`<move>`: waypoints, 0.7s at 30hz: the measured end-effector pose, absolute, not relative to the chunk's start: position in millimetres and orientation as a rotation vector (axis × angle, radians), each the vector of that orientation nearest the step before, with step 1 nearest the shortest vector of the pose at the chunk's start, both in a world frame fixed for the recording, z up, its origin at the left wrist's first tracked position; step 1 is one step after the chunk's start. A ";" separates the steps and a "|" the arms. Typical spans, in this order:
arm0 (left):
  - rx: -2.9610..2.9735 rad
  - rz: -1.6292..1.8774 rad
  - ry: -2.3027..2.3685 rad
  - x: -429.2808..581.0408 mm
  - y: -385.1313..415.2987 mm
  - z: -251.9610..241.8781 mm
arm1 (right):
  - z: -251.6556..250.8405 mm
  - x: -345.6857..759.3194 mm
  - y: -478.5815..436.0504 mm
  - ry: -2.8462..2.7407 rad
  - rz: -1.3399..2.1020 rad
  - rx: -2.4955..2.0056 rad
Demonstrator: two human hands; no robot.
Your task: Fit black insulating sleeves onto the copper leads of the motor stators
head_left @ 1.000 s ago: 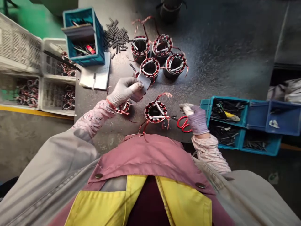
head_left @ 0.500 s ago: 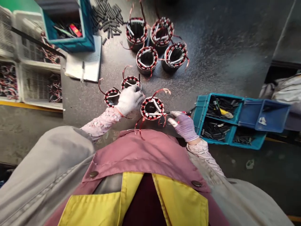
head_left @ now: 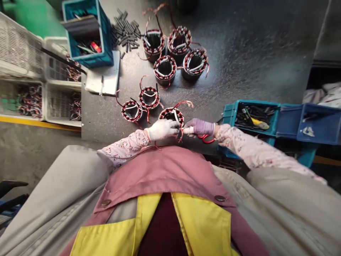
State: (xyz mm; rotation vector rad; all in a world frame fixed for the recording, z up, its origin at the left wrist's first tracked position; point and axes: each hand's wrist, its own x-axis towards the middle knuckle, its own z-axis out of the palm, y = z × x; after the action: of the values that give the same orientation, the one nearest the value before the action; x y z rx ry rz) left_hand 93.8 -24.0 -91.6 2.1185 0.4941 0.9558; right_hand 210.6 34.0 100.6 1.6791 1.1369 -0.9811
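My left hand (head_left: 162,129), in a white knit glove, is pinched on the near rim and red leads of a wound motor stator (head_left: 170,115). My right hand (head_left: 199,127), in a purple glove with a white-taped fingertip, is against that stator's near side. Red-handled scissors (head_left: 206,139) sit in my right hand, their blades hidden. Two more stators (head_left: 149,97) (head_left: 131,111) stand just behind, and several others (head_left: 165,69) stand further back. Each has a black core and red-and-white windings.
The stators stand on a dark speckled workbench (head_left: 231,71). A blue crate of tools (head_left: 108,39), a notepad (head_left: 102,78) and a pile of black sleeves (head_left: 125,33) lie at the back left. White crates (head_left: 61,121) hold coils at left; blue bins (head_left: 255,103) hold tools at right.
My left hand has moved right, off the two stators behind, onto the front stator. My right hand and the scissors have moved left to meet it. The view has shifted slightly.
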 end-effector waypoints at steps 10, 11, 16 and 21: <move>2.125 0.960 0.390 92.9 -23.4 -89.1 | 109.8 205.8 -23.9 1.096 -0.857 2.429; 2.122 0.966 0.375 94.2 -23.5 -89.0 | 105.2 203.9 -19.1 1.081 -0.868 2.416; 1.939 1.027 0.306 91.7 -17.1 -88.4 | 97.4 205.6 1.5 1.133 -0.866 2.212; 1.441 1.295 0.760 46.6 -8.2 -97.4 | 115.2 218.3 -4.4 1.734 -0.164 1.803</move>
State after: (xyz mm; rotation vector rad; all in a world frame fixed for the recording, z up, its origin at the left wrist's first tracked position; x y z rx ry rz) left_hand 46.6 -8.2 -97.4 1.4412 0.7596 1.2948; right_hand 218.3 -4.4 115.2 1.8032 1.7336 -0.1640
